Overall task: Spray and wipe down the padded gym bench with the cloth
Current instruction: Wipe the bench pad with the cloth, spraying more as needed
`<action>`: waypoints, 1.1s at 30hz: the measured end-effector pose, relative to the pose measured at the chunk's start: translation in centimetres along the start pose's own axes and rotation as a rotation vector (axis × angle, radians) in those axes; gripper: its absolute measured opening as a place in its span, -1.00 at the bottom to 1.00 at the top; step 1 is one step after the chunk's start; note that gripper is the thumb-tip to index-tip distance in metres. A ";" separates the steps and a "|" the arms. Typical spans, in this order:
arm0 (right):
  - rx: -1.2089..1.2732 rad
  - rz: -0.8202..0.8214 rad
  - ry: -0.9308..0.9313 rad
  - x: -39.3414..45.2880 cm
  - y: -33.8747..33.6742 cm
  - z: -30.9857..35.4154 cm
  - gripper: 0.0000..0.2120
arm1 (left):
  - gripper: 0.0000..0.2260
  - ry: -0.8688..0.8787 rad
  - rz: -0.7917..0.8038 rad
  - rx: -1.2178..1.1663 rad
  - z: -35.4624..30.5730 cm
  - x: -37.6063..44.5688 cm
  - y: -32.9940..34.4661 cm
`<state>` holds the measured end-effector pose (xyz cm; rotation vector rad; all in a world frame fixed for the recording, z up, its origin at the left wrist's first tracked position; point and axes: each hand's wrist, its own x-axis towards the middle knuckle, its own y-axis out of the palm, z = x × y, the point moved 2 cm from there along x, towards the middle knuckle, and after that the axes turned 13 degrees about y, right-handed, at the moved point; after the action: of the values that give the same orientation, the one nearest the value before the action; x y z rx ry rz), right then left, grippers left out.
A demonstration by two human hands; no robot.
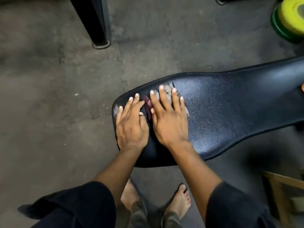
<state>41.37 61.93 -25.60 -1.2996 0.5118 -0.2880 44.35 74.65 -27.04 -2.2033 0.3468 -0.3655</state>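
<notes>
The black padded gym bench (230,104) runs from the centre to the right edge, its wide rounded end toward me. A grey checked cloth (168,89) with a maroon edge lies flat on that end. My right hand (169,119) presses down on the cloth with fingers spread, covering most of it. My left hand (131,124) lies flat on the pad beside the maroon edge, fingers apart; I cannot tell whether it touches the cloth. No spray bottle is in view.
A black metal post (93,22) stands on the concrete floor at the upper left. Green and yellow weight plates (289,18) are stacked at the top right. A wooden frame (283,195) sits at the lower right. My bare feet (179,201) are under the bench end.
</notes>
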 end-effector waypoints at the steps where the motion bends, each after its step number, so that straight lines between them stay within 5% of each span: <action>1: -0.010 -0.002 -0.023 -1.7 0.3 -0.2 -0.43 | -0.64 0.005 0.001 -0.038 0.1 -0.2 -0.2; 7: -0.100 0.061 -0.060 -10.9 0.7 -5.9 -0.43 | -0.50 0.159 0.185 0.198 1.3 -3.3 -0.3; 13: 0.004 0.027 0.230 -2.3 -1.4 -3.2 -0.44 | -0.37 0.141 0.196 0.282 2.3 -5.4 -0.6; 17: -0.018 0.054 0.132 1.5 -0.6 2.1 -0.41 | -0.34 0.078 0.161 0.247 2.4 -5.6 -0.4; 21: -0.021 0.079 0.007 -3.8 0.6 3.7 -0.41 | -0.32 0.058 0.169 0.220 2.7 -6.5 -0.5; 27: -0.043 0.136 0.066 -9.7 -0.3 -0.6 -0.41 | -0.14 0.161 0.231 0.216 4.4 -8.7 -1.2; 33: -0.008 0.095 0.211 -1.7 -1.2 2.4 -0.42 | -0.12 0.154 0.254 0.229 4.7 -8.5 -1.2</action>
<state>41.24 64.50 -23.64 -1.2552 0.7519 -0.3463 38.46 81.88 -30.04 -1.8853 0.6300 -0.4134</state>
